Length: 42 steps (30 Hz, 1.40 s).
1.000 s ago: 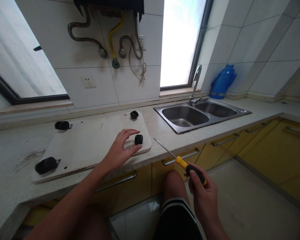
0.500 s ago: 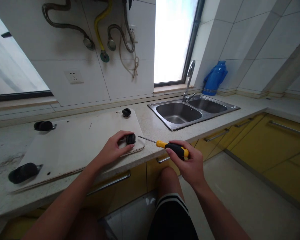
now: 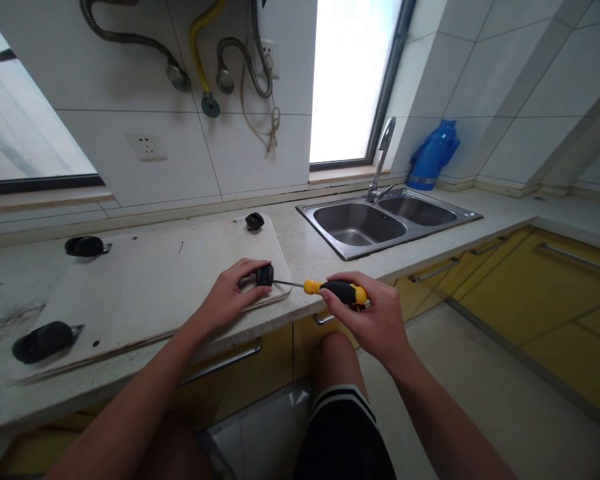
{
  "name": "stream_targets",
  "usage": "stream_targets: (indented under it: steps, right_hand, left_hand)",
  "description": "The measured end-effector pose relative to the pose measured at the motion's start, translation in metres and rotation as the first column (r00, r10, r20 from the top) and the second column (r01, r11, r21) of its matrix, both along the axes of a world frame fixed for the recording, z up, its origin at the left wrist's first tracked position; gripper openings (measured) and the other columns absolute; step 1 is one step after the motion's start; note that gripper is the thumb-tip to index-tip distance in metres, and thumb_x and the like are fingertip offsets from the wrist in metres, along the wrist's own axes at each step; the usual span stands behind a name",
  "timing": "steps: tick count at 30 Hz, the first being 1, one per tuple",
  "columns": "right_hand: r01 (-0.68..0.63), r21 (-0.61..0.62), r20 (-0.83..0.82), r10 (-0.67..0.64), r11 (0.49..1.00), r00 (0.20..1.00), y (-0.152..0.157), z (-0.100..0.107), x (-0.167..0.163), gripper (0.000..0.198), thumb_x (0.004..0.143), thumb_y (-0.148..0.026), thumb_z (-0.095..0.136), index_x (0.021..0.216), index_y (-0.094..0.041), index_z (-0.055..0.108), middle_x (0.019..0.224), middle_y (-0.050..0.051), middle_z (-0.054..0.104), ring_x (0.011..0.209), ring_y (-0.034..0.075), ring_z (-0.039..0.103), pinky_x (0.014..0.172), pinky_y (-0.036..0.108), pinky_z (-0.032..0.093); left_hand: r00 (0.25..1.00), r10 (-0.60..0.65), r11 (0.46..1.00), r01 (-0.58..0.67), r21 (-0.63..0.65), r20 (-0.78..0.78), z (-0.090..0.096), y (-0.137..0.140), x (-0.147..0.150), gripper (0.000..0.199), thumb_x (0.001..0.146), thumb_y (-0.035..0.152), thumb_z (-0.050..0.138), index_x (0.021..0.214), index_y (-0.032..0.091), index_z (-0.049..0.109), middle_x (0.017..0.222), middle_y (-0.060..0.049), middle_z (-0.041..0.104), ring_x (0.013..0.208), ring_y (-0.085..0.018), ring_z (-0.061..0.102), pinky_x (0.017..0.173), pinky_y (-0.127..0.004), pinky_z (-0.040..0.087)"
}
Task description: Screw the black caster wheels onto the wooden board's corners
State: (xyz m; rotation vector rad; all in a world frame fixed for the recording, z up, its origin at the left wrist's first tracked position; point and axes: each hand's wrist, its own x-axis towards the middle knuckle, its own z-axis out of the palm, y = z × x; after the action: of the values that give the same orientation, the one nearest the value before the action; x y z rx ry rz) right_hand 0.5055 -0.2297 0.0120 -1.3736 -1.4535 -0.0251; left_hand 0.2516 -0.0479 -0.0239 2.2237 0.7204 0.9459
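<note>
My left hand (image 3: 240,291) grips a black caster wheel (image 3: 265,275) near the right front corner of a white board (image 3: 145,280), thumb in front and fingers behind. In my right hand (image 3: 373,310) is a screwdriver (image 3: 337,291) with a yellow and black handle, held level and pointing left. Its tip meets the right side of the caster, or lies very close to it; the exact contact is too small to make out. Three more black casters sit at the board's other corners, one of them at the front left (image 3: 45,341).
The board lies on a pale stone countertop (image 3: 307,250) above yellow cabinets (image 3: 260,373) with metal handles. To the right is a double steel sink (image 3: 350,257) with a faucet (image 3: 380,163). A blue thermos (image 3: 433,157) stands behind it. Hoses (image 3: 197,57) hang on the tiled wall.
The screwdriver in my right hand has moved left, closing the gap between its tip and the caster. My left hand keeps its grip on the caster. The view has shifted slightly.
</note>
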Motion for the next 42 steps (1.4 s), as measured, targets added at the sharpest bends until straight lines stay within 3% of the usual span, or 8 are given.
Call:
stream_targets:
  steps: [6, 11, 19, 24, 29, 35, 39, 42]
  right_hand:
    - [0.04, -0.114, 0.321, -0.001, 0.993, 0.947, 0.032, 0.057, -0.005, 0.043, 0.099, -0.062, 0.079, 0.085, -0.022, 0.072, 0.08, 0.001, 0.074, 0.07, 0.017, 0.062, 0.068, 0.032, 0.037]
    - [-0.2, -0.167, 0.428, 0.254, 0.965, 0.867, 0.074, 0.096, -0.018, 0.029, 0.106, -0.049, 0.075, 0.111, -0.022, 0.065, 0.104, 0.002, 0.076, 0.082, 0.017, 0.059, 0.073, 0.03, 0.035]
    - [-0.144, -0.132, 0.627, 0.195, 0.981, 0.755, 0.095, 0.105, -0.029, 0.047, 0.109, -0.07, 0.06, 0.111, -0.023, 0.063, 0.095, 0.002, 0.073, 0.074, 0.017, 0.05, 0.068, 0.033, 0.024]
    - [-0.326, -0.323, 0.637, 0.459, 0.888, 0.619, 0.088, 0.12, -0.024, 0.03, 0.108, -0.04, 0.064, 0.132, -0.024, 0.057, 0.122, 0.005, 0.076, 0.083, 0.017, 0.057, 0.069, 0.032, 0.028]
    - [-0.105, -0.257, 0.699, 0.26, 0.961, 0.666, 0.09, 0.119, -0.025, 0.034, 0.114, -0.057, 0.058, 0.119, -0.024, 0.064, 0.108, 0.005, 0.079, 0.081, 0.02, 0.058, 0.068, 0.035, 0.023]
    - [-0.256, -0.414, 0.68, 0.483, 0.874, 0.551, 0.096, 0.127, -0.018, 0.031, 0.107, -0.039, 0.068, 0.134, -0.027, 0.058, 0.13, 0.008, 0.078, 0.094, 0.022, 0.065, 0.072, 0.034, 0.032]
    - [-0.038, -0.284, 0.745, 0.245, 0.958, 0.621, 0.103, 0.127, -0.017, 0.034, 0.109, -0.055, 0.066, 0.123, -0.025, 0.061, 0.102, 0.007, 0.08, 0.081, 0.023, 0.062, 0.068, 0.034, 0.027]
    - [-0.151, -0.464, 0.681, 0.46, 0.873, 0.57, 0.106, 0.135, -0.014, 0.035, 0.102, -0.044, 0.078, 0.128, -0.027, 0.062, 0.105, 0.005, 0.08, 0.083, 0.022, 0.064, 0.069, 0.034, 0.033]
  left_hand:
    - [1.0, 0.004, 1.0, -0.004, 0.011, 0.007, -0.001, 0.0, 0.001, 0.049, 0.094, 0.048, 0.086, 0.138, 0.027, 0.079, 0.133, -0.009, 0.077, 0.122, -0.031, 0.075, 0.113, -0.049, 0.061]
    - [0.999, 0.001, 1.0, -0.001, 0.002, 0.034, -0.003, 0.003, 0.001, 0.051, 0.093, 0.049, 0.087, 0.138, 0.027, 0.078, 0.135, -0.009, 0.078, 0.124, -0.032, 0.075, 0.114, -0.05, 0.06]
    - [0.997, 0.021, 0.998, -0.025, 0.051, 0.073, -0.005, 0.003, 0.003, 0.05, 0.092, 0.052, 0.086, 0.135, 0.027, 0.078, 0.135, -0.01, 0.076, 0.123, -0.032, 0.075, 0.11, -0.05, 0.063]
    - [0.997, -0.034, 0.999, 0.033, 0.017, 0.075, -0.01, 0.005, -0.001, 0.05, 0.098, 0.041, 0.078, 0.145, 0.024, 0.071, 0.136, -0.01, 0.077, 0.12, -0.03, 0.077, 0.112, -0.05, 0.062]
    - [0.992, -0.04, 0.999, 0.041, -0.005, 0.117, -0.013, 0.007, -0.002, 0.055, 0.097, 0.042, 0.079, 0.148, 0.025, 0.07, 0.14, -0.011, 0.078, 0.125, -0.032, 0.077, 0.114, -0.051, 0.062]
    - [0.992, -0.029, 0.999, 0.032, -0.025, 0.12, -0.006, 0.003, -0.001, 0.057, 0.097, 0.045, 0.079, 0.148, 0.023, 0.07, 0.14, -0.013, 0.077, 0.126, -0.033, 0.077, 0.115, -0.055, 0.061]
    - [0.993, -0.019, 0.999, 0.025, -0.046, 0.12, -0.008, 0.004, -0.001, 0.058, 0.097, 0.046, 0.08, 0.148, 0.022, 0.069, 0.143, -0.014, 0.077, 0.129, -0.035, 0.076, 0.12, -0.058, 0.058]
    - [0.993, -0.014, 0.999, 0.019, -0.04, 0.116, -0.009, 0.005, -0.001, 0.058, 0.095, 0.048, 0.081, 0.146, 0.022, 0.071, 0.142, -0.014, 0.078, 0.127, -0.035, 0.076, 0.12, -0.057, 0.058]
